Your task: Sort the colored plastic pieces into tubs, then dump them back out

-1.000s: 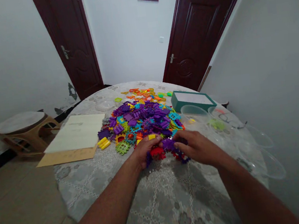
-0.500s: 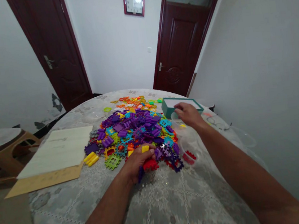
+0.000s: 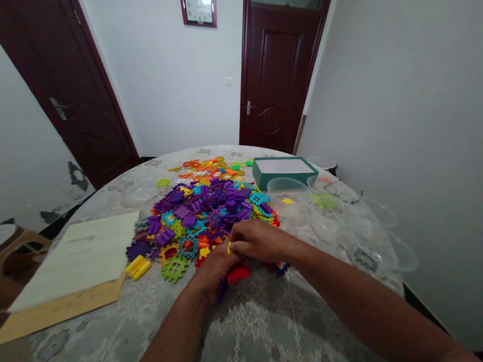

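Observation:
At the near edge of a heap of plastic building pieces (image 3: 208,199), mostly purple, my two hands meet. My left hand (image 3: 217,266) is closed, with a small yellow building piece (image 3: 229,247) at its fingertips. Over it from the right comes my right hand (image 3: 260,241), its thumb and fingers pinched at the same yellow piece, which is mostly hidden by fingers. Under the hands lie a red piece (image 3: 237,273) and a dark purple piece (image 3: 222,289); whether the left hand touches them I cannot tell. Left of it sits a green lattice piece (image 3: 175,268).
A green-sided box (image 3: 284,167) stands behind clear plastic tubs (image 3: 289,190) on the right. Paper sheets (image 3: 78,254) lie on the left by yellow ridged pieces (image 3: 138,267). Orange pieces (image 3: 208,166) are spread at the back. A stool (image 3: 3,251) stands beside the table.
My right hand has come from beside the green-sided box down to my left hand and the yellow piece. The camera view has shifted, showing more tubs on the right.

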`<state>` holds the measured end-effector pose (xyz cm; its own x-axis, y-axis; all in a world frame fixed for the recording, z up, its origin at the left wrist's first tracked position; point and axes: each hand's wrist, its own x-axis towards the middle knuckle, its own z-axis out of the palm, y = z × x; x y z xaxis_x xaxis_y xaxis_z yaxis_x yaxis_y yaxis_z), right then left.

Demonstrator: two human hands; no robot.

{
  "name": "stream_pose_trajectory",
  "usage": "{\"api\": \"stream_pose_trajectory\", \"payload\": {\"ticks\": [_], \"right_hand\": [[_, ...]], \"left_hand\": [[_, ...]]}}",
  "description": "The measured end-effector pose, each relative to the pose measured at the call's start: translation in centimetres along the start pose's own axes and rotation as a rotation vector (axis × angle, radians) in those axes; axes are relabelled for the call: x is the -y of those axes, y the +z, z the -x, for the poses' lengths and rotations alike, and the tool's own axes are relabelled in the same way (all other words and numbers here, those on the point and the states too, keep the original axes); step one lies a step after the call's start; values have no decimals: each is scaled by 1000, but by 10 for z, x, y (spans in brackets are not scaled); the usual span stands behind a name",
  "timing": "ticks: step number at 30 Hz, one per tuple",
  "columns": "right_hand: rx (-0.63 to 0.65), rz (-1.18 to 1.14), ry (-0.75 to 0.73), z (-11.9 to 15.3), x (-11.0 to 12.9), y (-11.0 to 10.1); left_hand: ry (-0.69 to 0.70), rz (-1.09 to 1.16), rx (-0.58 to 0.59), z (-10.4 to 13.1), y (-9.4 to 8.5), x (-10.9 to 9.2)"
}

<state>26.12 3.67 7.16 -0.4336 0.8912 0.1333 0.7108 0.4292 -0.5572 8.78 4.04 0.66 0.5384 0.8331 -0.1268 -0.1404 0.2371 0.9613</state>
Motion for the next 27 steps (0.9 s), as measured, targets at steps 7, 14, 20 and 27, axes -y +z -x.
{"api": "stream_pose_trajectory", "payload": {"ticks": [7, 14, 20, 27], "right_hand": [[-200, 17, 111, 12, -11, -31], [-485, 434, 248, 19, -78, -86], [-591, 655, 437, 20, -116, -100], [-346, 258, -16, 28, -34, -51]], "left_hand": [[-57, 158, 23, -1, -1, -5], [-37, 314, -22, -8, -8, 1], [-25, 465, 2, -12, -13, 3], [-14, 510, -35, -14, -13, 5]]}}
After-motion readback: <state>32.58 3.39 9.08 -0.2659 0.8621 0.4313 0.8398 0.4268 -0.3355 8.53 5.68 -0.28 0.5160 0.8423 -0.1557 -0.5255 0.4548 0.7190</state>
